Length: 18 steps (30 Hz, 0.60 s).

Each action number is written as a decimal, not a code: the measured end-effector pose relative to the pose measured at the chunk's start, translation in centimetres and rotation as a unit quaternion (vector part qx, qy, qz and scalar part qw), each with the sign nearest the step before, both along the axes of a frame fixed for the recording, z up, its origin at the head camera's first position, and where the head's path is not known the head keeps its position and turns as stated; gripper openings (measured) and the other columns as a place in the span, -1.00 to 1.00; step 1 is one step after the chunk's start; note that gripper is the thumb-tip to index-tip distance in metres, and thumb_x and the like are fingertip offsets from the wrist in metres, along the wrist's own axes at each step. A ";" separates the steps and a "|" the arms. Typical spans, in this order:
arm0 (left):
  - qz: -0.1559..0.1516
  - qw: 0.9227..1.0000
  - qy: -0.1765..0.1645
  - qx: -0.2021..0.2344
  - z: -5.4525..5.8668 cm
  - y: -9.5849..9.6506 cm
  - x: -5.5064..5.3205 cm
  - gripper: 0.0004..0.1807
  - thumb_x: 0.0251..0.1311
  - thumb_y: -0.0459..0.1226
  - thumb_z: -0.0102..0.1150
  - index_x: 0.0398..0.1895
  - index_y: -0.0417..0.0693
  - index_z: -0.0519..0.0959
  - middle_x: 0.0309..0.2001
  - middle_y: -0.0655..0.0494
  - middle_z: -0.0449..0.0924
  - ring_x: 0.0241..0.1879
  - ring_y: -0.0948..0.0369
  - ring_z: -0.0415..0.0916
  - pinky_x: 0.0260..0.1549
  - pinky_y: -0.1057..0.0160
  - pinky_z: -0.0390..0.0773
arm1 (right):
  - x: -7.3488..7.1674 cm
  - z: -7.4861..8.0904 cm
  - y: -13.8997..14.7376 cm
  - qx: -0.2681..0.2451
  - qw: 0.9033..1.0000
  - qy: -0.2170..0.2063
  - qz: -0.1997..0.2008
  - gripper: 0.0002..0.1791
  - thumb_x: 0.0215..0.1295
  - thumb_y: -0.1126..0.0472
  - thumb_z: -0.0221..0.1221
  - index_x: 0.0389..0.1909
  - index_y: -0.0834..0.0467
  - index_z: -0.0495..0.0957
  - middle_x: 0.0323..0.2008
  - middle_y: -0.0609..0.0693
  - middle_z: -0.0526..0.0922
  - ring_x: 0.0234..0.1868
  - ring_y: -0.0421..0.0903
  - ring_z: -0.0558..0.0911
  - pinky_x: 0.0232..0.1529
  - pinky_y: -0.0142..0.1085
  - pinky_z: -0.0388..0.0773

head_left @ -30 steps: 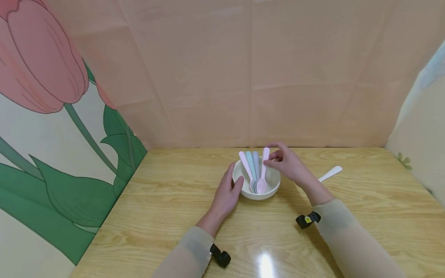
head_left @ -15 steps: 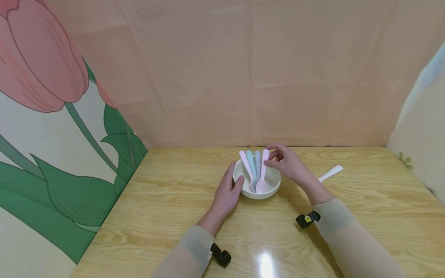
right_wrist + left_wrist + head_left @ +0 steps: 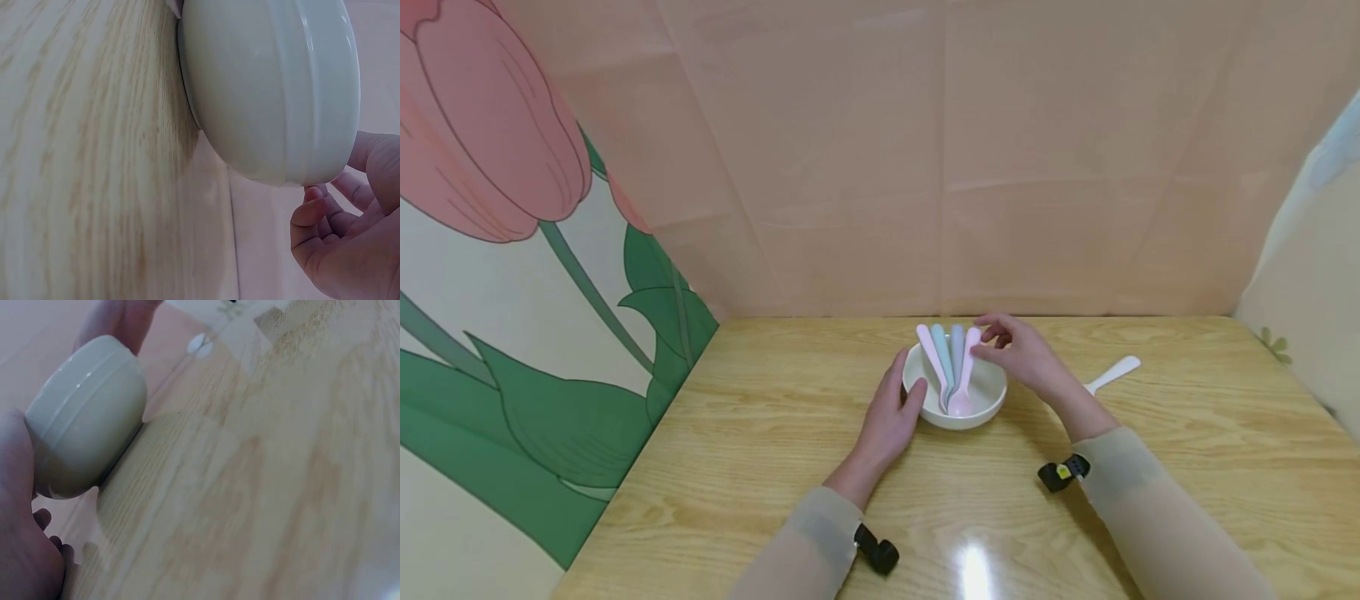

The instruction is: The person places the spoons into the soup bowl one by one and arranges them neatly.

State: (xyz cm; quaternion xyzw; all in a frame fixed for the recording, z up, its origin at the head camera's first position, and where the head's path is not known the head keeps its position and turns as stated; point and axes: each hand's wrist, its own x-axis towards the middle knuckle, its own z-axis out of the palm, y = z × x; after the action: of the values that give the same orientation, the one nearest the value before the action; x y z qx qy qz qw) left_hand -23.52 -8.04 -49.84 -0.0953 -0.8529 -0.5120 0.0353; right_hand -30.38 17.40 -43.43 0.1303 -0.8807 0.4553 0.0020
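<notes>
In the head view a white bowl stands on the table, with several spoons leaning in it. My left hand holds the bowl's left side, thumb at the rim and fingers round the outside. At the right of the bowl, my right hand pinches the handle of a pink spoon between thumb and forefinger. Left of that spoon lean a grey-purple spoon, a light teal spoon and another pink spoon. The right thumb and forefinger tips are hidden behind the bowl in the right wrist view.
A white spoon lies on the wooden table, right of the bowl and partly behind the right forearm. The beige backdrop rises behind the table's far edge. A tulip-printed wall borders the left side.
The right-hand pink spoon has shifted left inside the bowl, its head now against the other spoons. My right hand has barely moved; my left hand stays on the bowl.
</notes>
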 end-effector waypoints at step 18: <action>-0.002 1.000 0.011 0.003 0.1 0.0 0.0 -0.20 0.72 0.21 -0.13 0.86 0.25 -0.04 0.78 0.16 0.04 0.72 0.11 0.01 0.67 -0.02 0.08 | -0.1 -0.2 0.1 0.018 1.000 -0.006 0.013 -0.40 0.57 0.09 0.38 0.53 0.18 0.54 0.27 0.19 0.69 0.25 0.18 0.56 0.11 -0.06 0.56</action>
State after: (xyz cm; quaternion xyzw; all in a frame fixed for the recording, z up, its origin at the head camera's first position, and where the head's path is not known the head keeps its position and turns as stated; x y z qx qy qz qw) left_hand -23.50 -8.00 -49.74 -0.1023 -0.8506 -0.5139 0.0437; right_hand -30.49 17.53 -43.67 0.1386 -0.8872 0.4398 -0.0114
